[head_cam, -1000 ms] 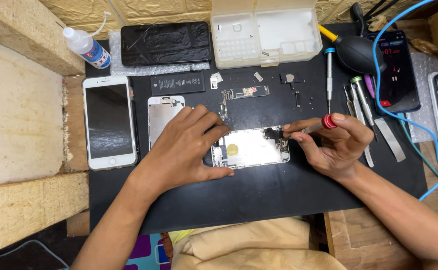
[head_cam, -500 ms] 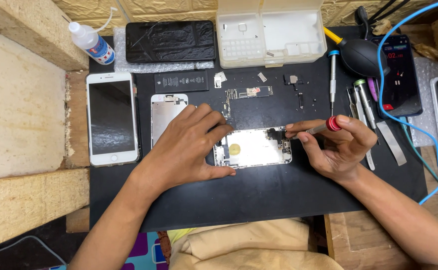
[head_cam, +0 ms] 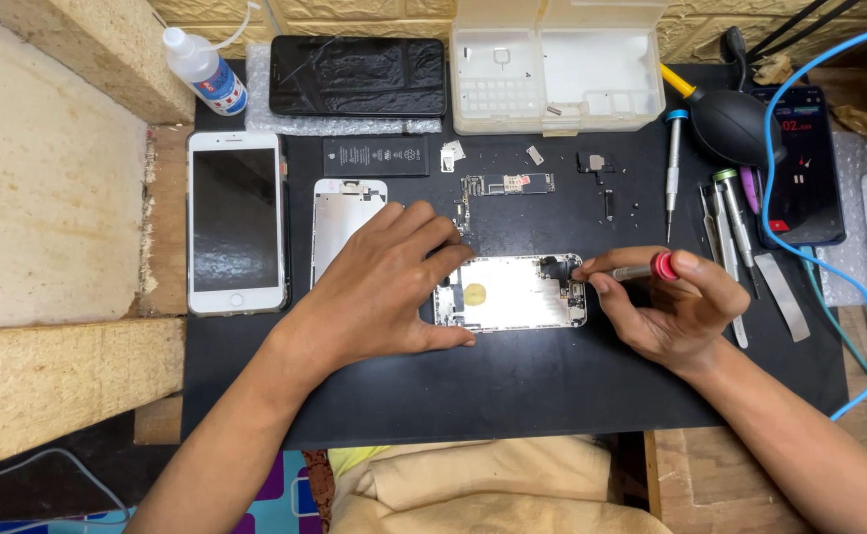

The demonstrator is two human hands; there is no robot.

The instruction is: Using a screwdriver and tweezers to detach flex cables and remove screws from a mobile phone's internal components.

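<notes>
Head view: opened phone chassis [head_cam: 508, 294] lies mid black mat [head_cam: 513, 396]. Left hand [head_cam: 379, 287], fingers spread flat, steadies its left end. Right hand [head_cam: 676, 307] grips red-capped screwdriver [head_cam: 641, 269], tip at chassis's upper right corner.

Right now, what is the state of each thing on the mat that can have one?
Phone housing: opened, insides bare, held flat by left hand.
Red-capped screwdriver: in right hand, tip at housing's right end.
White phone: whole, screen dark.
Parts box: lid open.
Black phone: screen cracked.
</notes>
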